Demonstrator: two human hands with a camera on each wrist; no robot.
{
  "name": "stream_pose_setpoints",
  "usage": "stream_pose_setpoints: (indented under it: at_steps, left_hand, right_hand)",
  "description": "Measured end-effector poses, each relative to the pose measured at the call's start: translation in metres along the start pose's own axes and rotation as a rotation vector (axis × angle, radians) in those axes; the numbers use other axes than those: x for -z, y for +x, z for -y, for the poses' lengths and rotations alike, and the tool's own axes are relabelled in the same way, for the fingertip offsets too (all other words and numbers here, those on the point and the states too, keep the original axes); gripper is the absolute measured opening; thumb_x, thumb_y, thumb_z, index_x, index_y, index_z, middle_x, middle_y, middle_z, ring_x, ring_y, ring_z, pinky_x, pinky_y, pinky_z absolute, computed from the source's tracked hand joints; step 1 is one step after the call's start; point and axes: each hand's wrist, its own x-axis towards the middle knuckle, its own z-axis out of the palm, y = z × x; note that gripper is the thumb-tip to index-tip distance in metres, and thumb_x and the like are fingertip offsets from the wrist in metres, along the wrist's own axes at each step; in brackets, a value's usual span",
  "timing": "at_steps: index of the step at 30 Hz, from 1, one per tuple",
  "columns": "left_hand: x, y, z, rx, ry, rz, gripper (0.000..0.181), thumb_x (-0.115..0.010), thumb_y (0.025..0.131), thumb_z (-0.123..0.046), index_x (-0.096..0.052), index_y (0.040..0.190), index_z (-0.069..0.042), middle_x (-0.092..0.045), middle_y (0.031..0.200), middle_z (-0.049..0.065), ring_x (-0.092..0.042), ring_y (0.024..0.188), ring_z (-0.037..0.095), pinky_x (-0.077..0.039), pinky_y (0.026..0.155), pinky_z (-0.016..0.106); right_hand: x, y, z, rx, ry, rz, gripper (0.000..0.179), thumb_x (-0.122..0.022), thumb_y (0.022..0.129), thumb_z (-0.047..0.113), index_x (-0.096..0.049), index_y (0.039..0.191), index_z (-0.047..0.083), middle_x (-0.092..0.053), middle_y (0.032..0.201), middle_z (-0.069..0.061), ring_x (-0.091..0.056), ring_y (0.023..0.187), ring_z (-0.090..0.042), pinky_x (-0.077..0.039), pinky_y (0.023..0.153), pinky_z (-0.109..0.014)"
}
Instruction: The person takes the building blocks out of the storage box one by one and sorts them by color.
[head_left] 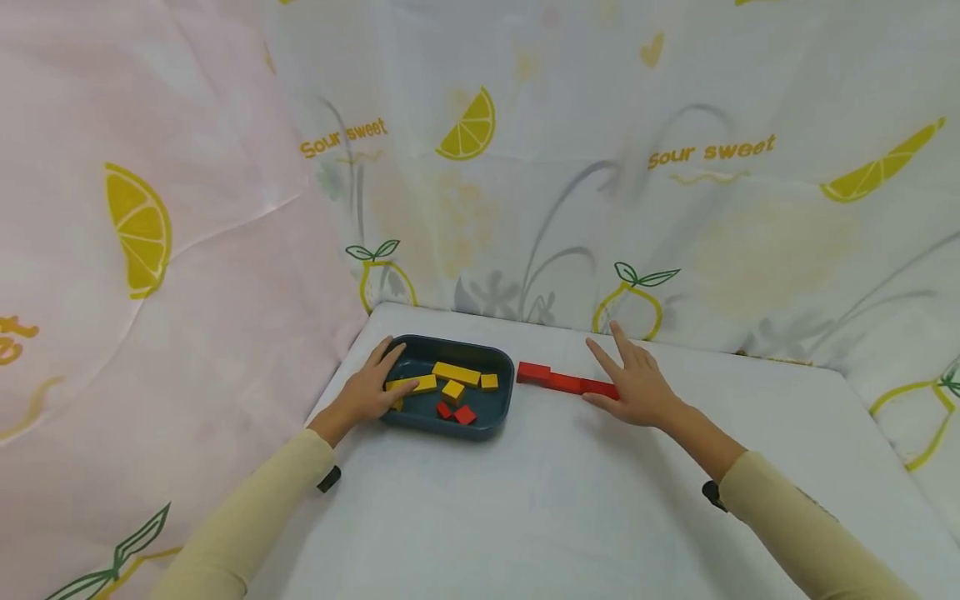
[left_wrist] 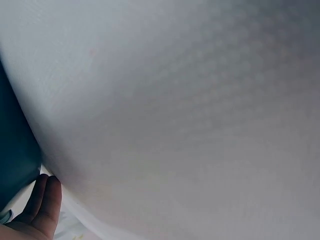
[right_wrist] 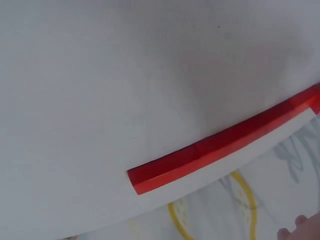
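Observation:
In the head view my left hand [head_left: 367, 393] grips the left side of a dark blue tray [head_left: 498, 417]. Its thumb reaches over the rim above a yellow block [head_left: 426, 383]; in the left wrist view two fingers [left_wrist: 49, 207] lie along the tray's outer corner. Inside the tray sit several yellow blocks [head_left: 457, 373] and two small red blocks [head_left: 465, 415]. To the right, red blocks [head_left: 534, 372] lie end to end in a row. My right hand [head_left: 639, 387], fingers spread, hovers over that row's right end, hiding part of it. The right wrist view shows the row [right_wrist: 225, 140] apart from the fingertips.
A white cloth covers the table [head_left: 555, 508]. Behind it rises a fabric backdrop [head_left: 570, 200] with lemon prints, and a pinkish sheet [head_left: 187, 333] stands along the left edge. Dark straps [head_left: 712, 495] show near both wrists.

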Motion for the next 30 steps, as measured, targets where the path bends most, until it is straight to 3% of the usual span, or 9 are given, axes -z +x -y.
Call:
stream_pose_setpoints:
  at_steps: [8, 16, 20, 25, 30]
  left_hand:
    - [0.005, 0.0, 0.003, -0.008, 0.005, -0.029, 0.085, -0.054, 0.094, -0.061, -0.023, 0.158, -0.016, -0.009, 0.166, 0.015, -0.041, 0.137, 0.047, -0.036, 0.105, 0.069]
    - [0.002, 0.0, 0.0, -0.02, -0.006, -0.016, 0.084, -0.054, 0.094, -0.059, -0.023, 0.158, -0.016, -0.009, 0.166, 0.015, -0.041, 0.137, 0.047, -0.036, 0.105, 0.068]
    - [0.003, 0.001, -0.002, -0.014, -0.015, -0.032, 0.083, -0.057, 0.094, -0.057, -0.025, 0.158, -0.016, -0.01, 0.166, 0.014, -0.041, 0.137, 0.046, -0.036, 0.105, 0.068]
    - [0.003, 0.001, -0.003, -0.017, -0.01, -0.02, 0.083, -0.056, 0.094, -0.057, -0.025, 0.158, -0.015, -0.009, 0.166, 0.015, -0.038, 0.139, 0.046, -0.035, 0.107, 0.068]
    - [0.001, -0.001, -0.002, -0.01, -0.012, -0.011, 0.083, -0.056, 0.094, -0.058, -0.025, 0.158, -0.015, -0.01, 0.166, 0.015, -0.039, 0.138, 0.046, -0.035, 0.106, 0.068]
  right_hand:
    - [0.014, 0.018, 0.021, 0.095, -0.065, -0.047, 0.09, -0.066, 0.087, 0.055, -0.023, 0.159, 0.021, -0.002, 0.166, -0.017, -0.017, 0.147, -0.041, -0.022, 0.115, -0.065]
    - [0.02, 0.015, 0.066, 0.218, 0.022, -0.003, 0.091, -0.068, 0.085, 0.058, -0.023, 0.159, 0.027, 0.0, 0.168, -0.011, -0.025, 0.145, -0.039, -0.031, 0.112, -0.063]
    - [0.012, 0.022, 0.081, 0.298, -0.007, 0.008, 0.091, -0.068, 0.085, 0.059, -0.024, 0.158, 0.029, -0.002, 0.168, -0.006, -0.025, 0.146, -0.032, -0.029, 0.115, -0.058]
    - [-0.004, 0.033, 0.095, 0.419, -0.062, -0.027, 0.082, -0.074, 0.084, 0.049, -0.036, 0.154, 0.027, -0.018, 0.165, -0.01, -0.029, 0.143, -0.031, -0.024, 0.117, -0.059]
    - [-0.013, 0.045, 0.108, 0.453, 0.025, -0.023, 0.069, -0.073, 0.089, 0.038, -0.044, 0.15, 0.022, -0.032, 0.159, -0.013, -0.039, 0.138, -0.034, -0.032, 0.114, -0.056]
